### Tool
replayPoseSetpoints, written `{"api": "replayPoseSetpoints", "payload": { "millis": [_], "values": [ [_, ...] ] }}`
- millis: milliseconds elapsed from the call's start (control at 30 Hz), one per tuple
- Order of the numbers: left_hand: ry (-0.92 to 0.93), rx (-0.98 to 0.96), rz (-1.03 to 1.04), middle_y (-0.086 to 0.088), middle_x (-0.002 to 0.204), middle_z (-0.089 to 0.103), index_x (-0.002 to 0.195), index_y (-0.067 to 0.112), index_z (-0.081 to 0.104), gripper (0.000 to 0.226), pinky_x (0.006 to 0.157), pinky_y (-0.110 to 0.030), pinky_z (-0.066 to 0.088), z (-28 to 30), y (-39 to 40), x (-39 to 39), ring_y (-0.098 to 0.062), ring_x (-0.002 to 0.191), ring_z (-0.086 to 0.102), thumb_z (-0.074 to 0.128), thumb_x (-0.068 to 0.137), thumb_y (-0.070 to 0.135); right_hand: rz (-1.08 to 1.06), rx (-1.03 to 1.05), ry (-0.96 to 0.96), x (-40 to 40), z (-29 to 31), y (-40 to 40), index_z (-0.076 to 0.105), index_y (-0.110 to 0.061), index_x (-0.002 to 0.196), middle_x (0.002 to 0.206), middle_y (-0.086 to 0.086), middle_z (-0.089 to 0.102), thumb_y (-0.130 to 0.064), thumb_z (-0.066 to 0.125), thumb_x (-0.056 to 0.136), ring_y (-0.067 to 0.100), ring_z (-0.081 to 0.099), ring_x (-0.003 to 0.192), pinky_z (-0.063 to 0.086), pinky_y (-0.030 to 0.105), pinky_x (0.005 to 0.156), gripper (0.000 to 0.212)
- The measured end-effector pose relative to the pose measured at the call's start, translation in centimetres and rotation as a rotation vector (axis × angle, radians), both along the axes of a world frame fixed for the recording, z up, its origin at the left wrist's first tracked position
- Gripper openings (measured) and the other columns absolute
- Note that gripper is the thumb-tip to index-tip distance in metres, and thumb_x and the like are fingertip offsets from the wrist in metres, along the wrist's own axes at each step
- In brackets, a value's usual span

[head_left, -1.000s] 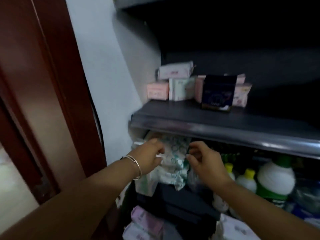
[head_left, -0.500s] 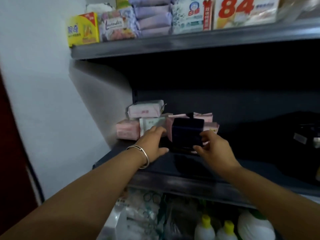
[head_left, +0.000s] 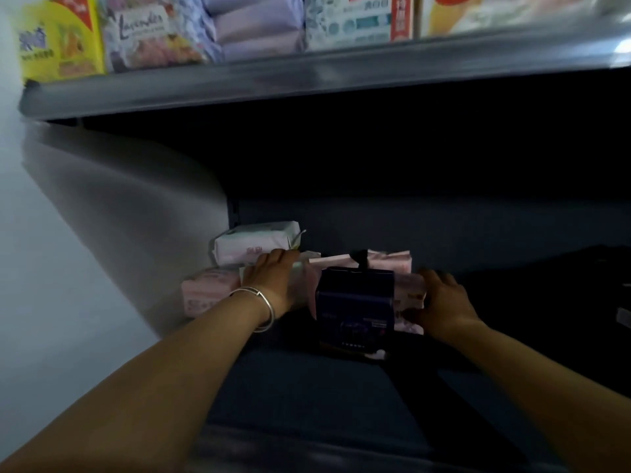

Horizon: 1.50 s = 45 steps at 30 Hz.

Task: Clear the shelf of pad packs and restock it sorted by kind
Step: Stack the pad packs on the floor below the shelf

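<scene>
A: What is sitting on the dark shelf?

B: Pad packs are clustering at its back left corner: a dark navy pack is standing upright in front, pink packs are leaning behind it, a white pack is lying on top at the left, and a pale pink pack is resting below that.

A: And the hands?

B: The left hand, a silver bangle circling its wrist, is curling its fingers over the top of a light pack beside the navy one. The right hand is pressing the right end of the pink packs, fingers bent around it.

A: Above them?

B: Yellow, lavender and purple packages are lining the upper shelf.
</scene>
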State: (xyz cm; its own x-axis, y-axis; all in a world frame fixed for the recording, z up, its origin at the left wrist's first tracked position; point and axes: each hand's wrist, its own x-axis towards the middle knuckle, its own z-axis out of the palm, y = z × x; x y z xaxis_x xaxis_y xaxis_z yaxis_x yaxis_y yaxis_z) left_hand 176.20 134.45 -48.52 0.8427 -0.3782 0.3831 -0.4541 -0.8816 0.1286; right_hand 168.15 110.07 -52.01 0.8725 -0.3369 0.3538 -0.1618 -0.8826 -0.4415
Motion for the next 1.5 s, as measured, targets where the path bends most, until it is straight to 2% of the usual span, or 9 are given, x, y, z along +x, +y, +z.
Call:
{"api": "replayPoseSetpoints", "payload": {
  "millis": [267, 500, 800, 933, 1100, 1200, 1233, 1333, 1500],
  "values": [
    [-0.133, 0.002, 0.307, -0.015, 0.138, 0.031, 0.137, 0.011, 0.027, 0.079, 0.099, -0.041, 0.034, -1.2, 0.0, 4.5, -0.034, 0.125, 0.034, 0.071, 0.077, 0.037, 0.104, 0.116, 0.083, 4.1, -0.7, -1.0, 0.006, -0.020, 0.151, 0.157, 0.013, 0.003, -0.025, 0.076, 0.076, 0.033, 0.014, 0.144, 0.022, 0.040, 0.117, 0.103],
    [0.022, -0.091, 0.399, -0.022, 0.144, 0.023, 0.146, 0.004, 0.007, 0.098, 0.102, -0.044, 0.035, -2.6, -0.4, 5.8, -0.039, 0.130, 0.029, 0.069, 0.080, 0.042, 0.062, 0.045, 0.142, 4.5, 0.1, -1.8, 0.032, -0.016, 0.143, 0.145, 0.011, 0.025, -0.030, 0.084, 0.064, 0.030, 0.028, 0.134, 0.029, 0.030, 0.112, 0.096],
    [-0.286, 0.034, 0.133, -0.013, 0.132, 0.040, 0.128, 0.014, 0.049, 0.041, 0.102, -0.039, 0.031, -1.3, -2.3, 5.0, -0.032, 0.124, 0.035, 0.053, 0.089, 0.025, 0.092, 0.216, 0.097, 3.5, 0.2, -2.3, 0.039, -0.008, 0.131, 0.134, 0.011, 0.046, -0.013, 0.085, 0.064, 0.027, 0.047, 0.121, 0.038, 0.022, 0.082, 0.081],
    [0.133, -0.440, -0.210, -0.016, 0.136, 0.047, 0.128, 0.008, 0.055, 0.036, 0.106, -0.024, 0.029, -0.3, -5.2, 5.2, -0.029, 0.125, 0.046, 0.048, 0.092, 0.003, 0.132, 0.201, 0.082, 3.2, 0.2, -2.3, 0.045, -0.009, 0.132, 0.133, 0.007, 0.049, -0.013, 0.082, 0.069, 0.019, 0.049, 0.117, 0.036, 0.015, 0.078, 0.073],
    [0.497, -0.639, -0.082, -0.011, 0.094, 0.063, 0.065, 0.026, 0.068, 0.013, 0.077, -0.027, 0.048, 0.1, -7.0, 5.2, -0.030, 0.092, 0.059, 0.063, 0.071, 0.036, 0.179, 0.205, 0.042, 3.2, -0.2, -2.6, 0.054, -0.007, 0.127, 0.119, 0.000, 0.054, -0.009, 0.077, 0.075, 0.008, 0.045, 0.099, 0.030, 0.005, 0.065, 0.057],
    [0.433, -0.542, -0.071, -0.007, 0.095, 0.055, 0.094, 0.014, 0.061, 0.020, 0.059, -0.007, 0.044, 0.4, -8.3, 5.4, -0.027, 0.095, 0.055, 0.042, 0.097, 0.016, 0.164, 0.161, -0.017, 2.8, -0.4, -2.6, 0.054, -0.006, 0.127, 0.127, 0.007, 0.056, -0.008, 0.076, 0.075, 0.016, 0.051, 0.111, 0.027, 0.004, 0.069, 0.057],
    [0.405, -0.507, -0.031, -0.011, 0.109, 0.053, 0.114, 0.005, 0.055, 0.026, 0.069, -0.005, 0.045, 0.6, -8.4, 5.5, -0.030, 0.108, 0.052, 0.035, 0.101, 0.012, 0.152, 0.150, -0.035, 2.7, -0.5, -2.8, 0.053, -0.005, 0.128, 0.126, 0.007, 0.055, -0.008, 0.077, 0.074, 0.018, 0.050, 0.115, 0.027, 0.003, 0.070, 0.059],
    [0.170, -0.365, 0.119, -0.024, 0.142, 0.038, 0.136, -0.003, 0.038, 0.039, 0.109, -0.034, 0.031, 0.5, -7.8, 5.7, -0.036, 0.131, 0.038, 0.034, 0.101, 0.015, 0.069, 0.118, -0.073, 1.8, -0.7, -3.2, 0.048, -0.007, 0.133, 0.132, 0.005, 0.046, -0.019, 0.083, 0.068, 0.024, 0.046, 0.124, 0.037, 0.013, 0.092, 0.075],
    [-0.013, -0.384, 0.191, -0.027, 0.142, 0.030, 0.137, -0.004, 0.034, 0.055, 0.107, -0.038, 0.029, 0.8, -6.5, 4.2, -0.042, 0.129, 0.036, 0.057, 0.090, 0.015, -0.109, 0.111, -0.100, -0.8, -0.3, -5.6, 0.045, -0.004, 0.132, 0.136, 0.017, 0.042, -0.032, 0.085, 0.064, 0.030, 0.045, 0.123, 0.037, 0.026, 0.100, 0.083]
  ]
}}
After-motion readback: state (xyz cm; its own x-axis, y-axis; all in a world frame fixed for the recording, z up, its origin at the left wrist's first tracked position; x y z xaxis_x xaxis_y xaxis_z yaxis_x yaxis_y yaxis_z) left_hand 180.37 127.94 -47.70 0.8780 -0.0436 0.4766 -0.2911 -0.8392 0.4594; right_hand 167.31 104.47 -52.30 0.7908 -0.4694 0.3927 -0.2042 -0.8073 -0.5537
